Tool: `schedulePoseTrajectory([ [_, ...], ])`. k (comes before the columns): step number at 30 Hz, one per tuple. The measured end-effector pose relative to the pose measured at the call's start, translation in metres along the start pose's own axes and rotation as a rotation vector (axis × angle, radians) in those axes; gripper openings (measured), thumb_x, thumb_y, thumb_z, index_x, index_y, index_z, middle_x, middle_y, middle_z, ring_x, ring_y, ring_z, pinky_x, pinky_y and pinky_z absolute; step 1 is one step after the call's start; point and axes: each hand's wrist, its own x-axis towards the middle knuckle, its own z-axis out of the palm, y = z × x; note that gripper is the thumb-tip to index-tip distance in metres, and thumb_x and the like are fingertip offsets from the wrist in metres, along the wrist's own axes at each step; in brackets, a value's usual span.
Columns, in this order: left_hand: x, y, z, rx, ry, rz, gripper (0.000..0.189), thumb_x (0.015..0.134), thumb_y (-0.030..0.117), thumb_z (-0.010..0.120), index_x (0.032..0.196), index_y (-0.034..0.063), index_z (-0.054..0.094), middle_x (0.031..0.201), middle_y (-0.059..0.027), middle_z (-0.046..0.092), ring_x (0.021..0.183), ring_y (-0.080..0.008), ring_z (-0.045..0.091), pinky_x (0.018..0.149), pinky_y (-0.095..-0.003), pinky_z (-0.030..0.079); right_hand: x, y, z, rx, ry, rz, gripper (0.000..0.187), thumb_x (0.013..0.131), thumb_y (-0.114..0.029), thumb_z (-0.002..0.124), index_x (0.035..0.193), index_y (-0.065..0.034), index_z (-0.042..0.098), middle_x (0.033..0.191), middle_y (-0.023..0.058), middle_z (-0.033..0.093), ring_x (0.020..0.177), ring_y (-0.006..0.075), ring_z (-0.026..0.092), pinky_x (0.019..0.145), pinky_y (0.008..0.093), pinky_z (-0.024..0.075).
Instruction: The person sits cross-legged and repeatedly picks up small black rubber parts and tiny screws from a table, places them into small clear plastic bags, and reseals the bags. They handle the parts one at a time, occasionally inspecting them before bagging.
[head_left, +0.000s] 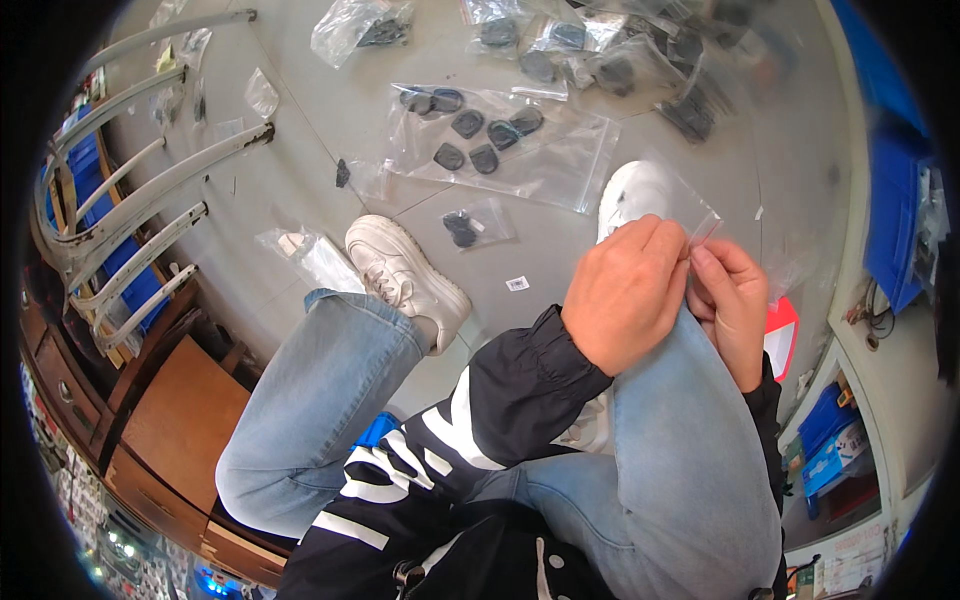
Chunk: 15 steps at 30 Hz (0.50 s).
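Observation:
Over my right knee, both hands meet at the edge of a clear plastic zip bag (684, 196) with a thin reddish strip along its rim. My left hand (626, 292) pinches the rim, its back turned up and its fingertips mostly hidden. Thumb and forefinger of my right hand (726, 300) grip the same rim close beside it. The bag hangs past the fingers over my right shoe, and its contents cannot be made out. On the floor ahead lies a large clear zip bag (547, 166) with several black rounded pieces (467, 124) on or in it.
A small bag with black parts (460, 227) and a printed label (517, 283) lie between my shoes. More bagged black parts (540, 67) cover the far floor. White metal rails (150, 180) stand left, a brown wooden cabinet (184, 420) lower left, a red box (782, 337) right.

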Motion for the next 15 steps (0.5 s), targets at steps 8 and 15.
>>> schedulePoseTrajectory([
  [8,0.002,-0.015,-0.012,0.279,0.202,0.122,0.024,0.063,-0.006,0.058,0.084,0.0035,0.055,0.068,-0.0082,0.050,0.060,-0.0253,0.052,0.052,-0.0329,0.042,0.012,0.010,0.007,-0.123,0.007,-0.048,0.012,0.084,-0.012,0.058,0.087,-0.0011,0.062,0.061,-0.0068,0.046,0.046,-0.0001,0.031,0.041,0.0176,0.0200],
  [15,0.008,-0.029,-0.011,0.239,0.333,0.227,0.028,0.059,-0.009,0.059,0.084,0.0039,0.062,0.066,-0.0073,0.050,0.059,-0.0234,0.051,0.052,-0.0311,0.042,0.023,0.015,0.007,0.143,-0.114,0.156,0.013,0.085,-0.012,0.056,0.087,-0.0002,0.058,0.061,-0.0046,0.044,0.047,0.0003,0.033,0.040,0.0170,0.0199],
])
